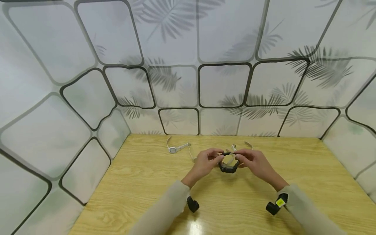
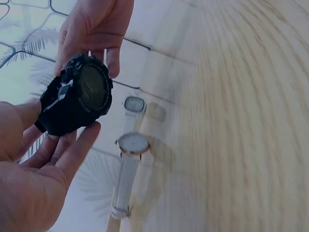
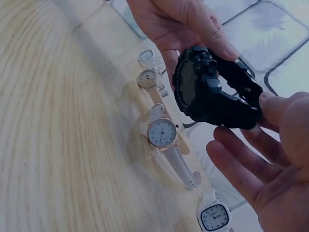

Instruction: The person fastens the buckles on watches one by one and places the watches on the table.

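A black digital sports watch (image 1: 228, 169) with a round, chunky case is raised over the table between both hands, its strap bent into a loop. My left hand (image 1: 205, 162) pinches one side of the strap between thumb and fingers. On the other side, my right hand (image 1: 256, 162) grips the strap the same way. The right wrist view shows the dark round face of the black watch (image 3: 190, 84) turned away from the right palm. Beyond the hands lie a white watch with a squarish face (image 1: 172, 150) and a round rose-gold watch (image 3: 162, 133) with a pale strap.
Wood-grain table (image 1: 141, 182) spreads under the arms. Another squarish white watch (image 3: 214, 216) and a small round watch (image 3: 147, 78) lie in the row of watches. Patterned cloth walls (image 1: 176, 85) rise behind and at both sides.
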{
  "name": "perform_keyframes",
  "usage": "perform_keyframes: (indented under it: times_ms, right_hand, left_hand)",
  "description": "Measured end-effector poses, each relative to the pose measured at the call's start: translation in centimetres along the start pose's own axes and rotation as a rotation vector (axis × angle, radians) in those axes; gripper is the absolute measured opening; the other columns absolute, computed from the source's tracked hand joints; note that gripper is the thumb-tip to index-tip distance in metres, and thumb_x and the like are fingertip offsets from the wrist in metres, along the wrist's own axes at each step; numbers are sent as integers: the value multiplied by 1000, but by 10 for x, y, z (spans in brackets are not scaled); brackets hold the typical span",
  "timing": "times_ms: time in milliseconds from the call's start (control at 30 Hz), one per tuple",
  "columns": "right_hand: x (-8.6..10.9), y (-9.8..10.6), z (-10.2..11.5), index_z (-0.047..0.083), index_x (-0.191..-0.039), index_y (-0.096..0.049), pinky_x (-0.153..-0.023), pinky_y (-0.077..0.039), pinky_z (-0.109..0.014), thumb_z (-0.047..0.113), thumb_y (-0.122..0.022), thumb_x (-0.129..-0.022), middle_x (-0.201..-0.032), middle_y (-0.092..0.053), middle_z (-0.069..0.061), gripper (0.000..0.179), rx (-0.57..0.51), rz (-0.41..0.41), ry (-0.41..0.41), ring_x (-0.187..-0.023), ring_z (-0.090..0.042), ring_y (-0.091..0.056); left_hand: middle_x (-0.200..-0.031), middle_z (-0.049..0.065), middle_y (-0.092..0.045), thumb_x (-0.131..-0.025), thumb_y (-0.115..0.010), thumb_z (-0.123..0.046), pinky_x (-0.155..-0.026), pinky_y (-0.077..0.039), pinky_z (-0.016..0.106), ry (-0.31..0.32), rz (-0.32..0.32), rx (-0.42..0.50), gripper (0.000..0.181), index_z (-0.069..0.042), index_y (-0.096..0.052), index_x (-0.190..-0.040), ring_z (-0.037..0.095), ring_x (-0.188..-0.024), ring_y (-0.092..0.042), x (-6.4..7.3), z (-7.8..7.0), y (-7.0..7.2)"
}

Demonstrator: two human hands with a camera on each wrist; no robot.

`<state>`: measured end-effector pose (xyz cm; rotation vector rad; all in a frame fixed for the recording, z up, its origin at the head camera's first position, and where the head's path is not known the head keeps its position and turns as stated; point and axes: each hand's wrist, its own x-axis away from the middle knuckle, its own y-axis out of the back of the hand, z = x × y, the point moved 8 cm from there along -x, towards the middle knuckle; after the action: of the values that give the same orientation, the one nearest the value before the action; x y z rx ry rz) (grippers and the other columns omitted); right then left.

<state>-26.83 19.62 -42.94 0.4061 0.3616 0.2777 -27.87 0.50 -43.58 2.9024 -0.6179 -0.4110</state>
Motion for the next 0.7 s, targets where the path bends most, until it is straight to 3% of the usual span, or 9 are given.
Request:
perform_keyframes:
  times_ms: [133,300,433,567,700]
  right_hand:
    - [1,11,-6,-3,-129,-67,-68,-63,-39,20,-59,-107,-112,-65,-33,33,-103,-16,-83,-83,-22,-74]
    - [3,23,-9,-7,-137,-59,-69,-63,-43,19,-58,-107,-110,-66,-29,39,-174,-47,-128,-83,-24,-74]
    - [7,30,-6,-5,-142,-56,-72,-63,-43,19,-57,-108,-117,-63,-32,42,-152,-35,-118,-87,-22,-74]
    - [17,40,-4,0,-146,-54,-80,-62,-42,19,-63,-105,-137,-56,-28,46,-83,-11,-96,-95,-20,-74]
    - [31,49,-8,4,-152,-47,-84,-60,-33,18,-71,-99,-150,-46,-24,59,-20,21,-117,-103,-13,-71]
  left_hand:
    - [-111,23,-69,-101,-68,-14,-78,-62,36,-26,27,19,34,-9,-65,-135,17,-93,-70,-6,-6,-8]
    - [-128,23,-63,-89,-80,-2,-88,-59,30,-10,88,74,62,-10,-57,-146,25,-107,-68,-10,-7,-20]
    - [-127,20,-64,-87,-81,0,-86,-59,28,-1,82,93,64,-10,-56,-146,28,-108,-69,-13,-8,-28]
    - [-128,8,-65,-90,-80,-7,-80,-59,26,23,55,62,60,-15,-58,-146,19,-104,-70,-16,-9,-35]
    - [-136,-2,-60,-91,-81,-12,-75,-58,25,68,44,60,61,-16,-58,-147,12,-102,-70,-22,-8,-47]
